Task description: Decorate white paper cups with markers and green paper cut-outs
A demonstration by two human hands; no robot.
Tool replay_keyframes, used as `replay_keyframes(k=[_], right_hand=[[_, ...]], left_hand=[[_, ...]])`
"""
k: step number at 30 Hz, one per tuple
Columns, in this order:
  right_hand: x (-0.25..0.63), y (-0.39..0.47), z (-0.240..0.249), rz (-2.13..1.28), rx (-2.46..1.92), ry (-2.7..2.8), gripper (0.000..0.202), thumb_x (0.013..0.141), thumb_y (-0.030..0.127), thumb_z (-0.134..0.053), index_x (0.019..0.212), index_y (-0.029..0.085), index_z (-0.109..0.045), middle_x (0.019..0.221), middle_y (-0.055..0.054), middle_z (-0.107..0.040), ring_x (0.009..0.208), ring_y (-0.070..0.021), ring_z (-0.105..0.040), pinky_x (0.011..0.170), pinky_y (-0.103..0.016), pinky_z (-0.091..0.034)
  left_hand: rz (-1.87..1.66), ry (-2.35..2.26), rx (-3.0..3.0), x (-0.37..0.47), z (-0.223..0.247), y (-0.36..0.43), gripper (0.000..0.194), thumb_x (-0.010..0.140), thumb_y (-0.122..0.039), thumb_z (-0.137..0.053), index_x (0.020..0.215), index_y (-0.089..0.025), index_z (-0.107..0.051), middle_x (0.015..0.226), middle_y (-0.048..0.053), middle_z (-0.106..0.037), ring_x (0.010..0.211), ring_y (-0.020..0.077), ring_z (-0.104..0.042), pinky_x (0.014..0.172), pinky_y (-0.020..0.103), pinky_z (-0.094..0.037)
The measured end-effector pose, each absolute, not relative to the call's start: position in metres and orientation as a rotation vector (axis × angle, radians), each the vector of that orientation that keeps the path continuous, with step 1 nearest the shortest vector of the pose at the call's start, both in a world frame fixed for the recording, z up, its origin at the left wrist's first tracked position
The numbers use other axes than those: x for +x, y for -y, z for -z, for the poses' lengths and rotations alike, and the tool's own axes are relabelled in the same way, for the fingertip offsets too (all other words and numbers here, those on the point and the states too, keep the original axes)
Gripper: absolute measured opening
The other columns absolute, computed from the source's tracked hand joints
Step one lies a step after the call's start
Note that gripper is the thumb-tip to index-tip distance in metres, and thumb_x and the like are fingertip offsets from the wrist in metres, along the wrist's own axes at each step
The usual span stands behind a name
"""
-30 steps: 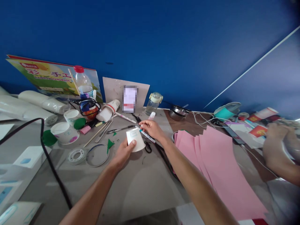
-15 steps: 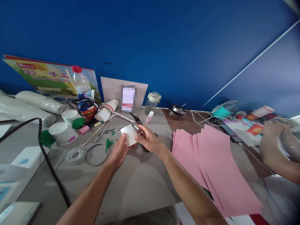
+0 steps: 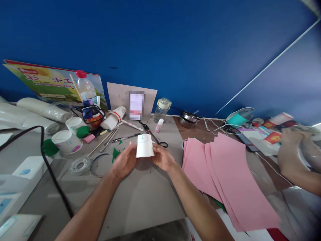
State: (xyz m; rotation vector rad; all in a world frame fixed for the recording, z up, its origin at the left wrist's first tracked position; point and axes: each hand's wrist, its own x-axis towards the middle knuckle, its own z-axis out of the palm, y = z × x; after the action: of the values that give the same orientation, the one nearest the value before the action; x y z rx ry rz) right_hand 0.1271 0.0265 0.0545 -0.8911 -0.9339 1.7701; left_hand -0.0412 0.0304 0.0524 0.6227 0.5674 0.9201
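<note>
Cup (image 3: pixel 145 148) in both hands, a worker at a grey table (image 3: pixel 150 201) steadies it upside down, narrow base up and wide rim below. The left hand (image 3: pixel 125 159) grasps one side and the right hand (image 3: pixel 164 157) the other, a grip that likely spreads the pressure so that the thin wall is not crushed. Turned this way, the cup shows its teal mark (image 3: pixel 142 138), close under the base, to the worker, probably why no finger covers it. Whether the rim touches the table cannot be told.

Just beyond the right hand lie black-handled scissors (image 3: pixel 163 144); a glue stick (image 3: pixel 158 125) stands behind them, upright and seemingly within easy reach. A phone (image 3: pixel 136 105), its screen blurred, leans on a pale card (image 3: pixel 150 100), presumably propped for viewing. Tape (image 3: pixel 79 166) lies to the left, near green scraps (image 3: pixel 115 154). Pink sheets (image 3: pixel 230 180) fan out to the right, perhaps set aside to leave elbow room. At far right, a co-worker's hands (image 3: pixel 292 137) are too blurred to show what, if anything, they hold.
</note>
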Motion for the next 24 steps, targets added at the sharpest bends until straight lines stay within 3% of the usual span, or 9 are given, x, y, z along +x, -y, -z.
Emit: replay_keyframes(k=[4, 7, 11, 13, 16, 19, 24], right_hand=[[0.12, -0.027, -0.048, -1.862, -0.834, 0.828, 0.021, 0.069, 0.031, -0.068, 0.083, 0.015, -0.069, 0.077, -0.005, -0.071, 0.069, -0.0162, -0.062, 0.063, -0.025, -0.05], [0.116, -0.026, -0.047, -1.828, -0.871, 0.781, 0.023, 0.068, 0.033, -0.072, 0.084, 0.016, -0.069, 0.084, -0.005, -0.072, 0.076, -0.0175, -0.064, 0.062, -0.024, -0.049], [0.111, -0.018, -0.048, -1.655, -0.909, 0.861, 0.041, 0.075, 0.048, -0.069, 0.106, 0.022, -0.065, 0.103, -0.005, -0.071, 0.095, -0.0211, -0.064, 0.077, -0.03, -0.051], [0.109, -0.014, -0.049, -1.536, -0.957, 0.993, 0.053, 0.071, 0.046, -0.075, 0.117, 0.026, -0.06, 0.111, -0.004, -0.068, 0.101, -0.022, -0.063, 0.087, -0.034, -0.049], [0.107, -0.011, -0.052, -1.387, -1.024, 1.157, 0.055, 0.066, 0.033, -0.079, 0.117, 0.025, -0.061, 0.114, -0.004, -0.067, 0.103, -0.0232, -0.062, 0.094, -0.037, -0.047], [0.109, -0.013, -0.053, -1.439, -0.978, 1.085, 0.041, 0.072, 0.032, -0.071, 0.111, 0.023, -0.064, 0.108, -0.004, -0.069, 0.103, -0.0244, -0.062, 0.092, -0.038, -0.049], [0.112, -0.016, -0.051, -1.701, -0.8, 0.784, 0.036, 0.074, 0.038, -0.065, 0.106, 0.022, -0.064, 0.099, -0.005, -0.071, 0.093, -0.0246, -0.066, 0.076, -0.039, -0.056]], left_hand=[[-0.949, -0.533, 0.603, -0.043, -0.047, -0.026, 0.044, 0.077, -0.041, -0.072, 0.11, -0.011, -0.07, 0.098, 0.012, -0.075, 0.098, 0.0273, -0.067, 0.091, 0.037, -0.049], [-0.969, -0.556, 0.64, -0.043, -0.047, -0.025, 0.045, 0.072, -0.038, -0.078, 0.106, -0.01, -0.07, 0.095, 0.013, -0.075, 0.091, 0.0261, -0.068, 0.084, 0.034, -0.05], [-1.089, -0.732, 0.748, -0.04, -0.05, -0.026, 0.055, 0.066, -0.041, -0.081, 0.109, -0.01, -0.067, 0.094, 0.011, -0.074, 0.083, 0.0237, -0.067, 0.074, 0.031, -0.05], [-1.179, -0.859, 0.826, -0.037, -0.051, -0.027, 0.056, 0.063, -0.043, -0.083, 0.106, -0.011, -0.067, 0.093, 0.009, -0.073, 0.08, 0.0218, -0.066, 0.072, 0.029, -0.049], [-1.215, -0.882, 0.812, -0.034, -0.05, -0.028, 0.054, 0.068, -0.051, -0.077, 0.103, -0.012, -0.066, 0.099, 0.01, -0.073, 0.087, 0.0237, -0.065, 0.076, 0.031, -0.05], [-1.098, -0.664, 0.637, -0.036, -0.05, -0.03, 0.062, 0.079, -0.064, -0.059, 0.111, -0.011, -0.066, 0.108, 0.015, -0.072, 0.104, 0.0291, -0.064, 0.087, 0.039, -0.05], [-0.996, -0.496, 0.572, -0.043, -0.047, -0.033, 0.055, 0.083, -0.053, -0.063, 0.116, -0.009, -0.066, 0.114, 0.016, -0.07, 0.115, 0.03, -0.06, 0.097, 0.04, -0.047]])
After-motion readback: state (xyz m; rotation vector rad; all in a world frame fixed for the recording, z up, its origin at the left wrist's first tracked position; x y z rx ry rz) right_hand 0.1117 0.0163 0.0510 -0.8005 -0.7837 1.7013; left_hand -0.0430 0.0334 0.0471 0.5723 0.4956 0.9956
